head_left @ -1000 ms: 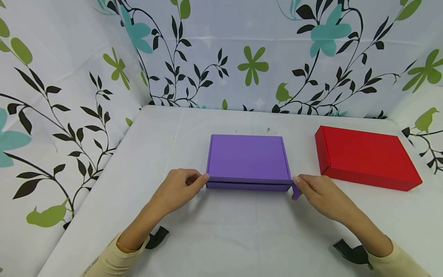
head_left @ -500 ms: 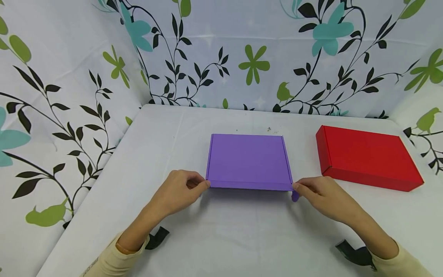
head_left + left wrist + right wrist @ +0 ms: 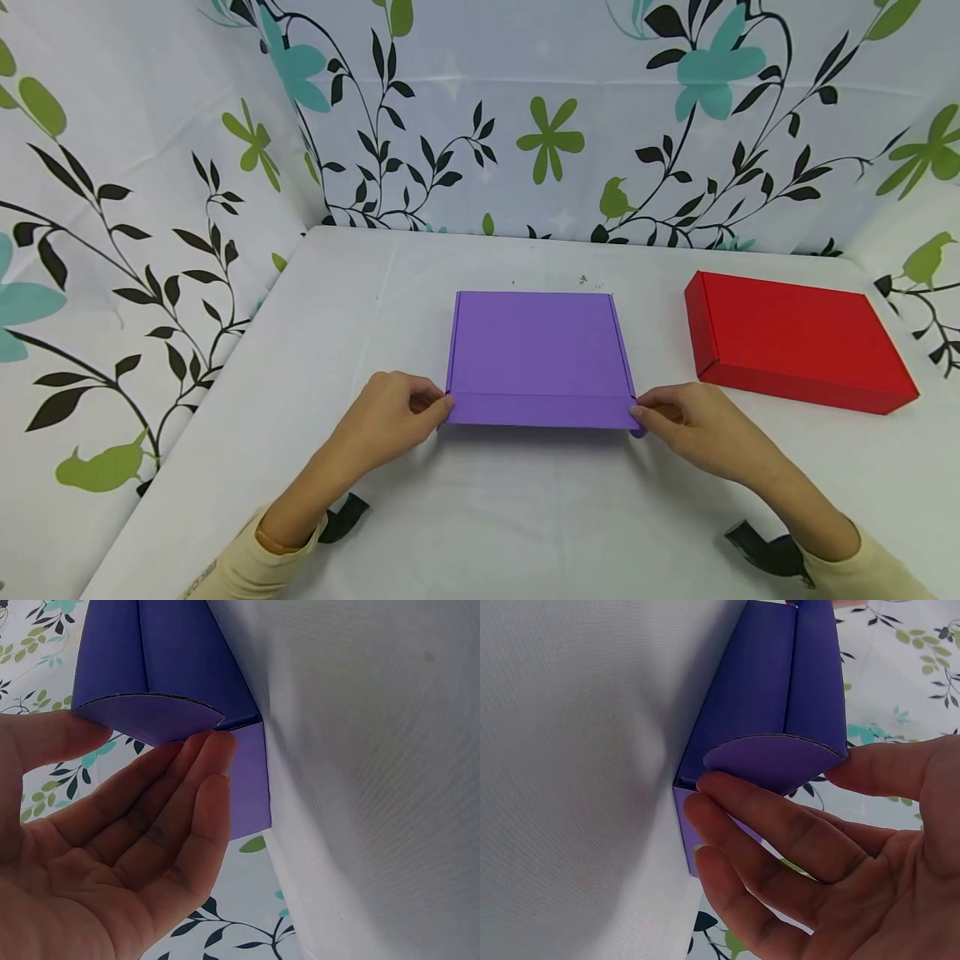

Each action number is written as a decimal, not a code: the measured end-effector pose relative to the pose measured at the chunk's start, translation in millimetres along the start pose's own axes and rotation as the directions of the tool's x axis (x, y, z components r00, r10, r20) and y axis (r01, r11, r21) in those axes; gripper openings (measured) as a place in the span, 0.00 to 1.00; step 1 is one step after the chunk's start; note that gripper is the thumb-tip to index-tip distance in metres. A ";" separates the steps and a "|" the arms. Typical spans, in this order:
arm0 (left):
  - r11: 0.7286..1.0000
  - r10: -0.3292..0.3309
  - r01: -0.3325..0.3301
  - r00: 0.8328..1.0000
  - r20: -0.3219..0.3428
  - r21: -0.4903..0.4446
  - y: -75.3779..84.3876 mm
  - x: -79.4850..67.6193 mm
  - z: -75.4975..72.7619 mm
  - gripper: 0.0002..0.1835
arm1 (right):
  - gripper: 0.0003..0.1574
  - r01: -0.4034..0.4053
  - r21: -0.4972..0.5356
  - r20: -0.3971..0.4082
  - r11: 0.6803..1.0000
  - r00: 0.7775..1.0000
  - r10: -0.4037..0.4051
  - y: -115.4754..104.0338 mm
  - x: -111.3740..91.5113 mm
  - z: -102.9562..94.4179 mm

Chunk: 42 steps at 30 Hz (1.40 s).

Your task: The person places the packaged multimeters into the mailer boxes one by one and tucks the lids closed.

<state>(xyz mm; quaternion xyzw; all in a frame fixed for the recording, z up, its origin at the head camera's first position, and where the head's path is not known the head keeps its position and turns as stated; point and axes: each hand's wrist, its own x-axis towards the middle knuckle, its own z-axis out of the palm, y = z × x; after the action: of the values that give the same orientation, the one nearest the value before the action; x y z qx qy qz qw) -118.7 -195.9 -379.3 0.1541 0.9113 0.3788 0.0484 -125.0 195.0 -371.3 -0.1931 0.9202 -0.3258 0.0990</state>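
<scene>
A flat purple cardboard box (image 3: 540,346) lies mid-table, its front flap (image 3: 540,410) raised and sticking out toward the person. My left hand (image 3: 393,417) pinches the flap's left corner between thumb and fingers. In the left wrist view, the fingertips rest against a rounded side tab (image 3: 150,718), with the thumb at the flap's edge. At the other corner my right hand (image 3: 686,425) pinches in the same way. A matching rounded tab (image 3: 772,761) shows in the right wrist view, fingers against its outer side. The box's inside is hidden in the head view.
A closed red box (image 3: 795,342) lies at the right, just beyond the right hand. The white-covered table (image 3: 517,517) meets a leaf-patterned cloth (image 3: 442,100) behind and at the sides. Black straps (image 3: 765,550) hang near both sleeves.
The purple front flap has swung up and outward from the box's front, where it hung down over a dark gap. Both hands have stayed at the front corners, the right shifting slightly. The red box stays put.
</scene>
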 end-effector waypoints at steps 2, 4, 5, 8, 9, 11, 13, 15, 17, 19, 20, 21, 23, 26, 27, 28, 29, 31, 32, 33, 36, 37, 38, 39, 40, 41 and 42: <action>1.000 0.011 -0.011 1.000 -0.001 0.011 -0.7 0.1 0.6 0.09 | 0.11 0.002 -0.002 -0.001 1.000 1.000 -0.002 0.5 0.1 0.6; 1.000 0.015 -0.015 1.000 -0.002 0.021 -0.9 0.0 1.2 0.09 | 0.11 0.007 -0.010 -0.004 1.000 1.000 -0.007 0.8 0.3 1.3; 0.999 0.016 -0.016 1.000 -0.003 0.028 -1.0 -0.1 1.6 0.09 | 0.11 0.008 -0.014 -0.005 1.000 1.000 -0.008 0.9 0.3 1.8; 0.999 0.017 -0.017 1.000 -0.005 0.045 -1.3 -0.4 2.9 0.09 | 0.11 0.008 -0.023 -0.012 1.000 1.000 -0.008 0.9 0.5 2.9; 0.999 0.017 -0.017 1.000 -0.004 0.048 -1.3 -0.4 3.3 0.09 | 0.10 0.004 -0.025 -0.014 1.000 1.000 -0.004 0.8 0.5 3.3; 0.999 0.015 -0.015 1.000 0.004 0.049 -1.2 -0.4 4.0 0.09 | 0.11 -0.004 -0.023 -0.014 1.000 1.000 0.004 0.7 0.5 4.4; 0.999 0.012 -0.012 1.000 0.012 0.046 -1.3 -0.3 4.6 0.09 | 0.11 -0.013 -0.020 -0.010 1.000 1.000 0.013 0.9 0.5 5.5; 0.999 0.012 -0.012 1.000 0.017 0.045 -1.4 -0.1 5.1 0.09 | 0.12 -0.017 -0.019 -0.008 1.000 1.000 0.017 1.8 0.6 6.4; 0.999 0.014 -0.014 1.000 0.019 0.044 -1.8 0.0 5.5 0.09 | 0.12 -0.017 -0.016 -0.005 1.000 1.000 0.017 2.5 0.9 7.5; 0.999 0.022 -0.023 1.000 0.019 0.045 -2.0 0.2 6.0 0.09 | 0.12 -0.019 -0.014 -0.006 1.000 1.000 0.018 3.3 1.1 8.1; 0.999 0.027 -0.028 0.999 0.017 0.045 -1.9 0.2 6.2 0.08 | 0.12 -0.017 -0.013 -0.007 1.000 1.000 0.017 3.7 1.3 8.2; 0.998 0.034 -0.035 0.999 0.017 0.047 -2.0 0.3 6.5 0.08 | 0.11 -0.014 -0.011 -0.007 1.000 1.000 0.014 3.7 1.4 8.4; 0.998 0.046 -0.047 0.999 0.016 0.048 -1.8 0.6 6.8 0.09 | 0.11 -0.016 -0.011 -0.008 1.000 1.000 0.016 3.9 1.8 8.4; 0.997 0.056 -0.056 0.998 0.013 0.055 -1.6 1.0 6.9 0.09 | 0.10 -0.013 -0.012 -0.010 1.000 1.000 0.013 4.3 2.4 8.3; 0.997 0.058 -0.059 0.998 0.012 0.058 -1.7 1.2 7.0 0.09 | 0.10 -0.015 -0.012 -0.012 1.000 1.000 0.015 4.1 2.5 8.6; 0.996 0.060 -0.060 0.998 0.010 0.061 -1.8 1.4 7.2 0.09 | 0.10 -0.016 -0.011 -0.012 1.000 1.000 0.016 4.7 2.7 8.7; 0.996 0.061 -0.061 0.998 0.008 0.066 -1.9 1.6 7.5 0.09 | 0.10 -0.017 -0.008 -0.012 1.000 1.000 0.016 4.8 2.9 9.1; 0.995 0.061 -0.061 0.998 0.002 0.073 -1.5 1.9 7.9 0.08 | 0.10 -0.015 -0.005 -0.012 1.000 1.000 0.015 5.3 3.1 9.8; 0.995 0.063 -0.062 0.998 -0.003 0.081 -1.4 1.9 8.3 0.07 | 0.10 -0.017 -0.004 -0.014 1.000 1.000 0.017 5.4 3.3 10.2; 0.994 0.065 -0.065 0.998 -0.006 0.088 -1.2 1.9 8.6 0.07 | 0.10 -0.018 -0.004 -0.016 1.000 1.000 0.018 5.4 3.4 10.4; 0.994 0.053 -0.052 0.999 -0.005 0.098 0.0 1.3 9.1 0.06 | 0.10 -0.017 -0.002 -0.019 1.000 1.000 0.017 4.9 3.8 10.9; 0.994 0.042 -0.042 0.999 0.000 0.100 0.7 0.9 9.1 0.06 | 0.10 -0.015 0.001 -0.015 1.000 1.000 0.015 4.9 3.9 10.8; 0.994 0.031 -0.031 0.999 0.009 0.106 1.4 0.5 9.1 0.07 | 0.09 -0.017 0.005 -0.010 1.000 1.000 0.017 4.4 3.9 10.8; 0.994 0.015 -0.018 1.000 0.025 0.110 2.3 0.0 9.0 0.09 | 0.10 -0.022 0.010 -0.001 1.000 1.000 0.022 4.3 3.8 10.7; 0.993 -0.001 -0.004 0.999 0.042 0.119 3.2 -0.6 8.8 0.11 | 0.12 -0.027 0.011 0.011 1.000 1.000 0.027 4.2 3.6 10.5; 0.991 -0.015 0.007 0.998 0.060 0.133 4.4 -1.2 8.6 0.14 | 0.16 -0.033 0.004 0.023 0.999 0.999 0.033 4.0 3.4 10.3; 0.988 -0.020 0.009 0.997 0.075 0.153 5.3 -1.8 8.3 0.16 | 0.20 -0.037 -0.008 0.039 0.999 0.999 0.038 3.7 3.2 10.0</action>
<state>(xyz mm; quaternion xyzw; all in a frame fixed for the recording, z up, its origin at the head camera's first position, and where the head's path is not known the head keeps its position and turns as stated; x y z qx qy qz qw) -114.0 -187.4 -381.4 0.1651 0.9362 0.3013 0.0742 -125.9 190.6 -381.5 -0.1826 0.9226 -0.3169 0.1226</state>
